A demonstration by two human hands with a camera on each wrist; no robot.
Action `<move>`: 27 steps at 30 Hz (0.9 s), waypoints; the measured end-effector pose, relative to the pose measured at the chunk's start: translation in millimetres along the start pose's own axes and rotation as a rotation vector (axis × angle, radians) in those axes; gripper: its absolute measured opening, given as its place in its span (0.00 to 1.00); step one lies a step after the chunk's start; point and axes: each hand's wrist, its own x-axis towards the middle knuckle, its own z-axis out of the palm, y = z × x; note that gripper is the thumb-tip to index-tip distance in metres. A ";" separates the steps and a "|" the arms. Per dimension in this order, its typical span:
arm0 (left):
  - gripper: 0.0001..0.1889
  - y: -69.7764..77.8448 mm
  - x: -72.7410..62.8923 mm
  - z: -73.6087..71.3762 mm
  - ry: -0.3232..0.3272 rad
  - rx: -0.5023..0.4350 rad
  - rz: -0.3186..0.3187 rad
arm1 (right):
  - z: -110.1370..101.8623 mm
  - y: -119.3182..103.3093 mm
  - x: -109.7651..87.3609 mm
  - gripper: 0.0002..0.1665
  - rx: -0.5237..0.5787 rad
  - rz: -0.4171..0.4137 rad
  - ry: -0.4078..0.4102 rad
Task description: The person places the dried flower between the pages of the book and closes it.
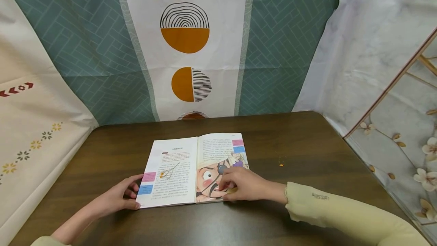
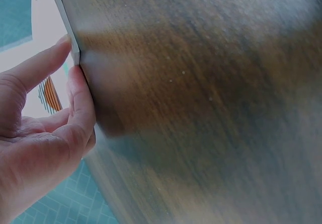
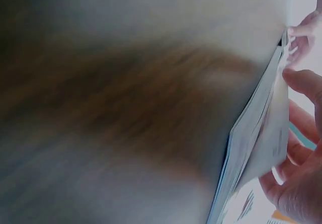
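Note:
An open book (image 1: 174, 185) lies on the dark wooden table, text on its left page and a cartoon face with an eye patch on its right page. My left hand (image 1: 117, 196) holds the book's lower left corner, thumb at the bottom and fingers along the side edge. In the left wrist view the left hand (image 2: 55, 113) has its fingertips right at that corner. Over the lower right of the book, my right hand (image 1: 244, 183) has curled fingers. The right wrist view shows the right hand (image 3: 299, 138) gripping a page (image 3: 269, 148) raised from the pages beneath.
The brown table (image 1: 290, 140) extends around the book on all sides. A small orange spot (image 1: 281, 165) shows on the table right of the book. Patterned cloth (image 1: 194, 86) hangs behind the table's far edge, and more cloth (image 1: 396, 124) stands along the right side.

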 end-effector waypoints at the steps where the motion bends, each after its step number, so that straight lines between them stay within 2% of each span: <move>1: 0.49 -0.4 -0.3 0.2 0.001 0.000 0.003 | -1.1 1.8 -2.0 0.11 0.010 0.012 -0.008; 15: 0.49 2.4 2.2 -2.1 0.003 0.004 -0.006 | -21.2 28.5 -26.4 0.09 -0.005 0.019 -0.056; 22: 0.48 2.9 2.2 -2.5 0.000 0.001 -0.004 | -33.0 40.1 -36.7 0.06 0.061 0.011 -0.062; 27: 0.48 2.0 0.3 -1.4 0.003 0.001 0.006 | -37.9 49.7 -38.5 0.07 0.101 0.022 -0.036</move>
